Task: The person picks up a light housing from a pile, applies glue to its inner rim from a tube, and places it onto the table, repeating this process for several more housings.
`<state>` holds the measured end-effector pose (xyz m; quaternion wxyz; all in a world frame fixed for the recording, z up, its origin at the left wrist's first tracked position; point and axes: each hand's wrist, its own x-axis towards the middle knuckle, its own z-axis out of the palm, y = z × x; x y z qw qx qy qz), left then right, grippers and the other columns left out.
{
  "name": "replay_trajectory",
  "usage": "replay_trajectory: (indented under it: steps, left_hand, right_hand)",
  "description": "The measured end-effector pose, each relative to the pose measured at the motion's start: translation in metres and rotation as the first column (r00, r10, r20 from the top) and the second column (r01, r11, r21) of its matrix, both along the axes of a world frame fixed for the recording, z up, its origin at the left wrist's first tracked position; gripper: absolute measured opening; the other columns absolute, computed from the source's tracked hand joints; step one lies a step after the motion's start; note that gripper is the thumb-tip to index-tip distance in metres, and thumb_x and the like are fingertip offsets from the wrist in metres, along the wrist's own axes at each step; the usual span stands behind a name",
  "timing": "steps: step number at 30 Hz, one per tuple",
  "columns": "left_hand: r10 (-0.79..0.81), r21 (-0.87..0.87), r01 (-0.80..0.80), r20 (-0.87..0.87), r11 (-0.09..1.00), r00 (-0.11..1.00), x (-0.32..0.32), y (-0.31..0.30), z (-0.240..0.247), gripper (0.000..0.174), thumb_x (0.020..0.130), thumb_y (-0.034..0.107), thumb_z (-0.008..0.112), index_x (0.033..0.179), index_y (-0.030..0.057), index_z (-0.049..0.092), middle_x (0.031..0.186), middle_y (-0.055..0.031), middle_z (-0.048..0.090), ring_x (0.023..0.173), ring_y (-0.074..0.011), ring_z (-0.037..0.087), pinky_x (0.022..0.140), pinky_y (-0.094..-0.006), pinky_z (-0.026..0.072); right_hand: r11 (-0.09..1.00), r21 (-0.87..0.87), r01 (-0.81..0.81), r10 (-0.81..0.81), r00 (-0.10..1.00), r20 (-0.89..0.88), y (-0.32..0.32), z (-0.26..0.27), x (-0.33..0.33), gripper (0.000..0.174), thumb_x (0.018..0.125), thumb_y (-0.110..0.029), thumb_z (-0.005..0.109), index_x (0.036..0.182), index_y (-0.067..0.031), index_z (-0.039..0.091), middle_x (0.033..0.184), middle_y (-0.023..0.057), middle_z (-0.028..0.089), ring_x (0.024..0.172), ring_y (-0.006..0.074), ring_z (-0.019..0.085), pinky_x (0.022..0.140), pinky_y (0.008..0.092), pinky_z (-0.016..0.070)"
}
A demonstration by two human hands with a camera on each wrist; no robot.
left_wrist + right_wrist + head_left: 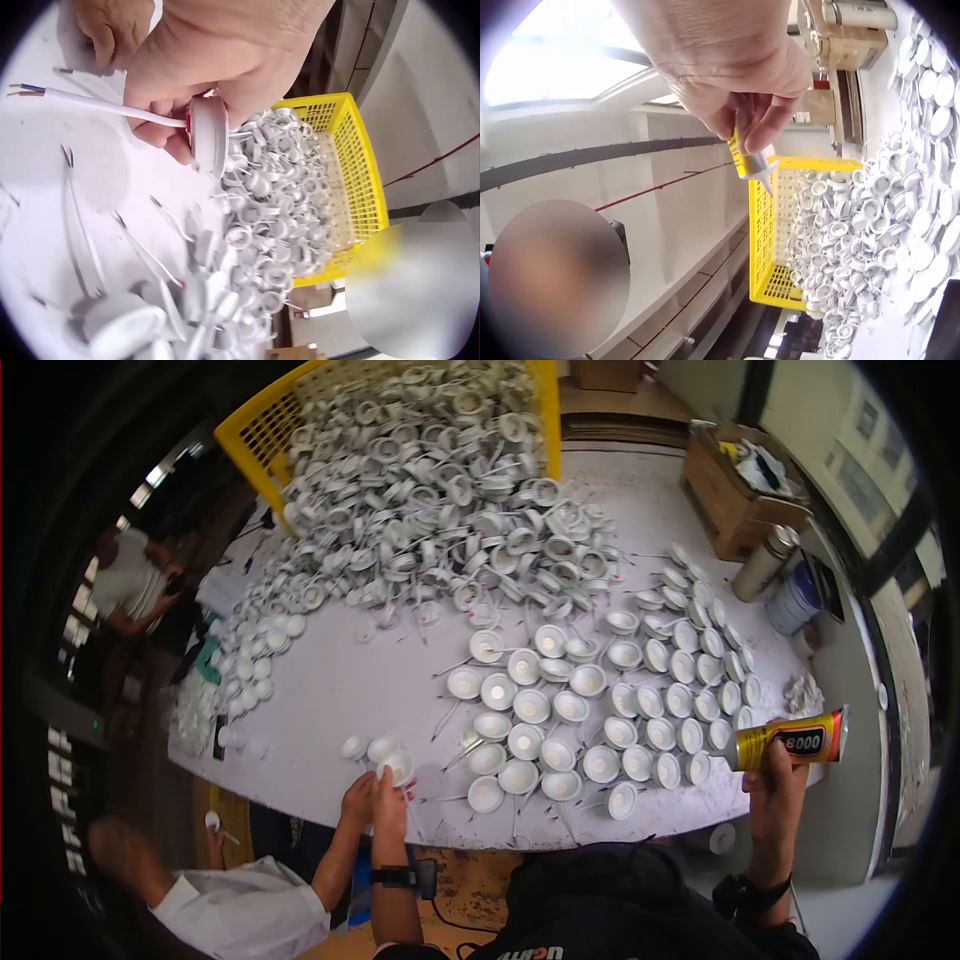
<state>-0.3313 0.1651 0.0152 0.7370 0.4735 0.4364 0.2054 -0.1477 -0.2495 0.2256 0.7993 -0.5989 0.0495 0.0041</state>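
– Black clothing [600,890] is nearest, below the near edge of the tabletop [310,705]. What does the left hand [390,810] do?

– It pinches 1 round white housing [397,765], so the grip is narrow. The housing is held over the near edge, left of the middle. Its white cable [112,107] ends in thin wires [28,90].

– And the right hand [776,790]?

– It grips 1 yellow tube [790,742] with curled fingers, above the near right corner. The right wrist view shows its pointed nozzle [766,184].

– Is somebody beside?

– Yes, 1 person in a white shirt [250,910] is by the near left corner, with 1 hand [356,800] very near the left hand.

– What lies farther?

– Many white housings [525,740] are spread from the near edge towards the right edge, where 1 metal flask [766,563] and 1 blue container [795,600] stand. Near the far edge, 1 big heap [430,500] spills out of the yellow basket [553,420]. At the far right corner stands 1 cardboard box [712,510].
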Motion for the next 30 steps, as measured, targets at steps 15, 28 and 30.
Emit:
replay_trajectory:
  steps: [15, 28, 30]
  left_hand:
    - [0.164, 0.438, -0.016, -0.301, 0.899, 0.939, 0.008, 0.106, -0.089, 0.046, 0.081, 0.029, 0.047, 0.120, 0.0087, 0.034, 0.106, -0.0111, 0.048, 0.091, -0.0230, 0.049, 0.072, -0.0346, 0.0410]
    - [-0.703, 0.313, 0.711, -0.160, 0.629, 0.693, 0.261, -0.212, 0.077, 0.025, 0.080, 0.017, 0.048, 0.099, -0.0003, 0.050, 0.082, -0.0078, 0.056, 0.068, -0.0127, 0.055, 0.058, -0.0202, 0.0425]
    - [-0.873, 0.216, 0.877, -0.147, 0.430, 0.464, 0.307, -0.278, 0.073, 0.024, 0.080, 0.019, 0.049, 0.096, 0.0017, 0.054, 0.083, -0.0067, 0.058, 0.073, -0.0116, 0.056, 0.059, -0.0203, 0.0419]
  right_hand:
    - [0.958, 0.044, 0.283, -0.280, 0.959, -0.050, -0.063, -0.001, -0.011, 0.023, 0.073, -0.014, 0.061, 0.086, 0.0025, 0.050, 0.068, 0.0085, 0.055, 0.049, 0.0133, 0.054, 0.041, 0.0237, 0.0435]
    - [0.918, 0.155, 0.364, -0.352, 0.931, -0.098, -0.161, -0.024, 0.028, 0.024, 0.072, -0.012, 0.059, 0.089, 0.0029, 0.049, 0.070, 0.0090, 0.054, 0.048, 0.0137, 0.053, 0.040, 0.0232, 0.0436]
    - [0.914, 0.141, 0.380, -0.366, 0.924, -0.114, -0.177, -0.026, 0.033, 0.025, 0.072, -0.012, 0.059, 0.090, 0.0026, 0.049, 0.070, 0.0087, 0.054, 0.048, 0.0134, 0.053, 0.040, 0.0231, 0.0435]
